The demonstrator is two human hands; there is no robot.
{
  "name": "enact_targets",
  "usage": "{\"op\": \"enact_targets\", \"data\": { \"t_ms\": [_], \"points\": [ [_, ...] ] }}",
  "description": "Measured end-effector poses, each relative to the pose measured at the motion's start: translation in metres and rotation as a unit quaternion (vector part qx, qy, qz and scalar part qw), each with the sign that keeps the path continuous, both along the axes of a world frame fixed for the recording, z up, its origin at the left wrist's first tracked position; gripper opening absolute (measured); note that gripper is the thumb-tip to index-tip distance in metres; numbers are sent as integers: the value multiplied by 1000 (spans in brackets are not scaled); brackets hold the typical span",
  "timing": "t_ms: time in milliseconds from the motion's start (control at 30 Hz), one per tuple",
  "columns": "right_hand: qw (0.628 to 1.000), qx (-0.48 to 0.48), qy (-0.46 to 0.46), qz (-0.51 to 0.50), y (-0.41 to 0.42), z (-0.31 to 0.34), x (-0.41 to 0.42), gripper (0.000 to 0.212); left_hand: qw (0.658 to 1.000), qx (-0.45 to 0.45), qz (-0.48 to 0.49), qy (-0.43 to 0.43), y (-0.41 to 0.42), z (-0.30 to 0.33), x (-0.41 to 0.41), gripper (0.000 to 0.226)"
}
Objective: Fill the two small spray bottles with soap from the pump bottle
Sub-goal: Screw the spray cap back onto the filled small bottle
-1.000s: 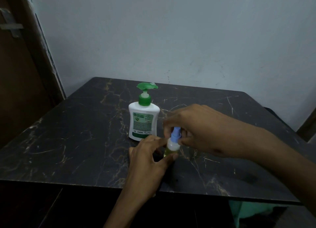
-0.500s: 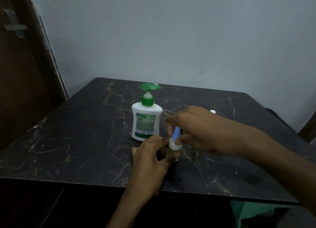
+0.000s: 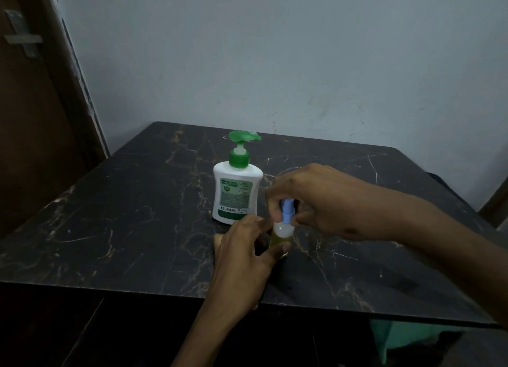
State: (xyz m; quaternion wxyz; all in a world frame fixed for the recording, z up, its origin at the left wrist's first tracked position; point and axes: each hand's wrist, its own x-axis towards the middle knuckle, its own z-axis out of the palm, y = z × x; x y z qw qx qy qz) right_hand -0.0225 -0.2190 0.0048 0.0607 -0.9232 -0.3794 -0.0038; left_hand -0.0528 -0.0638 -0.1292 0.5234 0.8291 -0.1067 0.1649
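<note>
On the worktop (image 3: 137, 215), the pump bottle (image 3: 236, 194) stands just left of the hands. Left hand (image 3: 247, 245) grips the spray bottle (image 3: 280, 236); right hand (image 3: 316, 199) pinches its blue cap (image 3: 287, 211), apparently screwing it. Next move likely needs steady twisting.

The desk (image 3: 132, 218) is black, marbled with pale gold veins. On it, the pump bottle (image 3: 237, 194) is white with a green pump and label; just beside it the spray bottle (image 3: 282, 230) — yellowish liquid, whitish shoulder, blue top. The wall (image 3: 275, 58) behind is pale blue-grey.
</note>
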Motion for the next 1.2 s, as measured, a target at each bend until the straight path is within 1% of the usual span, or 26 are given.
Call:
{"op": "enact_targets", "data": {
  "t_ms": [100, 267, 367, 433, 533, 600, 667, 733, 833, 900, 967, 1033, 1133, 1200],
  "points": [
    [1000, -9, -9, 1, -1, -2, 2, 29, 1000, -4, 0, -6, 0, -1, 1, 25],
    [1000, -7, -14, 10, -1, -4, 8, 40, 1000, -7, -7, 1, 2, -2, 2, 27],
    [1000, -20, -14, 9, -1, -2, 10, 32, 1000, -7, -6, -2, 2, -3, 2, 26],
    [1000, -15, -1, 14, -1, -1, 13, 23, 1000, -4, -4, -5, 2, -4, 3, 25],
    [1000, -28, 12, 6, -3, -3, 17, 7, 1000, 4, -9, -4, 2, -4, 3, 30],
    [999, -37, 1, -3, -3, -6, 18, 12, 1000, 7, -11, -3, 2, -4, 3, 30],
    [998, -50, -28, -5, -3, -7, 17, 24, 1000, 12, -9, -4, 2, -4, 2, 27],
    [993, -86, -80, -18, -2, -9, 14, 38, 1000, 7, -3, -3, 2, -5, 3, 27],
    [978, -135, -155, -34, 0, -11, 9, 44, 1000, 2, -5, 7, 2, -5, 3, 38],
    [979, -116, -167, -28, 0, -10, 8, 47, 1000, 5, -12, 8, 2, -4, 3, 42],
    [989, -53, -132, -28, -1, -6, 9, 51, 1000, -2, -6, 8, 2, -4, 3, 35],
    [996, -1, -92, -21, -3, -2, 8, 43, 1000, -12, 1, 3, 2, -6, 3, 30],
    [999, 25, -47, -10, -8, 2, 5, 30, 1000, -6, 3, 1, 2, -6, 3, 33],
    [999, 19, -24, -27, -14, 5, 2, 29, 1000, 0, 2, -3, 2, -5, 2, 34]
  ]
}}
